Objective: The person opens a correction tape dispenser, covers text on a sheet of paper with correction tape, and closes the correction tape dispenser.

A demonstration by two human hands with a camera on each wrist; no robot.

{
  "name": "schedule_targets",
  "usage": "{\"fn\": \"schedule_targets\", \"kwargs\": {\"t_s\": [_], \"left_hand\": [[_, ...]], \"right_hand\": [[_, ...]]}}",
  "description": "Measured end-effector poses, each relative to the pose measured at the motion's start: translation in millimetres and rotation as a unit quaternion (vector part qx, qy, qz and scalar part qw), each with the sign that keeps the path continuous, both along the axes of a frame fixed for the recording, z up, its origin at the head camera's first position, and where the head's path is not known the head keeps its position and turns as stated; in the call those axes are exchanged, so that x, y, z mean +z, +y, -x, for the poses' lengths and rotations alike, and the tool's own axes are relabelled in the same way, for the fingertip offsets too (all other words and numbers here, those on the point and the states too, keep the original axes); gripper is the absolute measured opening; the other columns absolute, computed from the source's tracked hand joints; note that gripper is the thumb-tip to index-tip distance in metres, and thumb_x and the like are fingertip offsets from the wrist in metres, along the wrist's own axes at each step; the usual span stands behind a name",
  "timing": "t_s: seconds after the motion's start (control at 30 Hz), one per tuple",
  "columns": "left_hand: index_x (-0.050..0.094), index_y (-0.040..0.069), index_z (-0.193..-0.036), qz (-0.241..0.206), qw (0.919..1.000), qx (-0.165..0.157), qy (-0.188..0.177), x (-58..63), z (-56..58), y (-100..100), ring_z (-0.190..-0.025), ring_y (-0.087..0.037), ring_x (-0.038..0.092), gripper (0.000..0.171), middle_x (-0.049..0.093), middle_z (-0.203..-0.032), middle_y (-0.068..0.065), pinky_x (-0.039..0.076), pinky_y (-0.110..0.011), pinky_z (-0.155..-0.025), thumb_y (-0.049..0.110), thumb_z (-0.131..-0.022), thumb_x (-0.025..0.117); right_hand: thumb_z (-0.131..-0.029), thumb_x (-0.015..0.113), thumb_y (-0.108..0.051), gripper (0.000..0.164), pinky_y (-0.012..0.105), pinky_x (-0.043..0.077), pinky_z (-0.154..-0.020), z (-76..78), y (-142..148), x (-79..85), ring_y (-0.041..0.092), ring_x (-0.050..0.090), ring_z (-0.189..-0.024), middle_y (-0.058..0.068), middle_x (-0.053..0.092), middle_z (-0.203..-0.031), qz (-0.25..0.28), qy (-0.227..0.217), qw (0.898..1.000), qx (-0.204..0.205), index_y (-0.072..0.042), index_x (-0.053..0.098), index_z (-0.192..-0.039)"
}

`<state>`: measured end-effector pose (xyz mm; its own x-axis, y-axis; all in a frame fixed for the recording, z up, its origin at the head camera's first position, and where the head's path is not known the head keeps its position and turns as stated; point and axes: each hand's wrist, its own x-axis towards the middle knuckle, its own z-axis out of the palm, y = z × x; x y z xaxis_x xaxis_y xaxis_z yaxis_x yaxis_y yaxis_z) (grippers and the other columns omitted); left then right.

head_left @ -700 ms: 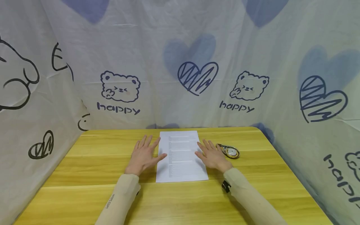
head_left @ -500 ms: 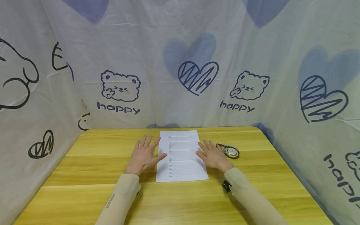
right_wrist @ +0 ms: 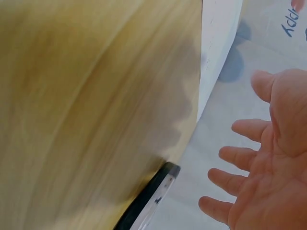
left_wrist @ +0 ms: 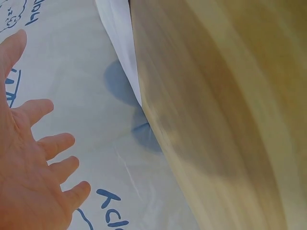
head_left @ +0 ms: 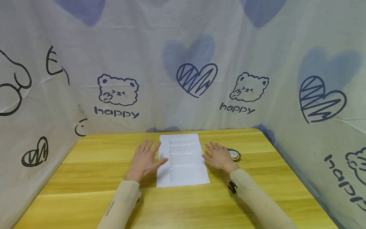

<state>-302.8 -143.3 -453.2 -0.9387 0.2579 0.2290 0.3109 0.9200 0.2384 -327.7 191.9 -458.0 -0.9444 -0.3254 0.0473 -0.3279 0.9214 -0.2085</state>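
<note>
Left hand [head_left: 143, 163] and right hand [head_left: 220, 158] hover, fingers [left_wrist: 58, 144] splayed; printed sheet [head_left: 184, 167] lies between.

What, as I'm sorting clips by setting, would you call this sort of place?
Probably an indoor booth: patterned cloth hangs on three sides of a table bearing printed paper.

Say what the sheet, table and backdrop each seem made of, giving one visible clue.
Sheet: likely matt white paper; it is thin, flat and printed.
Table: wood or laminate, smooth-looking; yellow banded grain shows.
Backdrop: probably matt fabric; it hangs creased.
</note>
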Motion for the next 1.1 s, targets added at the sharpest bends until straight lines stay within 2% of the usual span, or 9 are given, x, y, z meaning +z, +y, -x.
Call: {"fn": "schedule_targets", "kwargs": {"t_s": [0.37, 0.57, 0.83, 1.1], "left_hand": [[0.033, 0.022, -0.154, 0.006, 1.0, 0.002, -0.002, -0.7, -0.8, -1.9, -0.149, -0.041, 0.018, 0.085, 0.027, -0.159, -0.02, 0.016, -0.06, -0.121, 0.074, -0.089, 0.045], [0.035, 0.02, -0.154, 0.003, 1.0, -0.001, -0.005, -3.6, -1.9, -1.5, -0.147, -0.043, 0.023, 0.084, 0.03, -0.157, -0.022, 0.019, -0.061, -0.12, 0.074, -0.089, 0.044], [0.033, 0.02, -0.154, 0.0, 0.9998, -0.003, -0.019, -5.0, -0.3, -0.5, -0.148, -0.043, 0.021, 0.084, 0.03, -0.157, -0.023, 0.018, -0.06, -0.12, 0.072, -0.09, 0.045], [0.034, 0.02, -0.154, 0.011, 0.9998, -0.005, -0.015, -4.0, 3.7, -1.2, -0.147, -0.042, 0.024, 0.084, 0.033, -0.156, -0.022, 0.02, -0.059, -0.12, 0.073, -0.09, 0.044]], "right_hand": [[-0.1, 0.051, -0.039, 0.06, 0.065, 0.028, -0.113, 6.6, 11.7, 2.1, 0.048, 0.034, -0.139, 0.027, 0.037, -0.152, 0.003, 0.001, 1.0, -0.025, -0.006, 0.041, -0.149], [-0.1, 0.053, -0.039, 0.06, 0.067, 0.028, -0.112, 11.4, 21.0, -1.5, 0.048, 0.033, -0.139, 0.026, 0.037, -0.152, -0.01, -0.019, 0.998, -0.051, -0.007, 0.04, -0.149], [-0.099, 0.053, -0.039, 0.063, 0.074, 0.022, -0.11, 15.6, 36.2, -2.9, 0.05, 0.029, -0.14, 0.027, 0.033, -0.153, -0.005, -0.051, 0.995, -0.091, -0.008, 0.036, -0.152], [-0.1, 0.052, -0.037, 0.063, 0.075, 0.026, -0.107, 17.6, 43.6, -0.6, 0.052, 0.03, -0.139, 0.028, 0.033, -0.153, -0.011, -0.065, 0.993, -0.097, -0.007, 0.034, -0.152]]}}
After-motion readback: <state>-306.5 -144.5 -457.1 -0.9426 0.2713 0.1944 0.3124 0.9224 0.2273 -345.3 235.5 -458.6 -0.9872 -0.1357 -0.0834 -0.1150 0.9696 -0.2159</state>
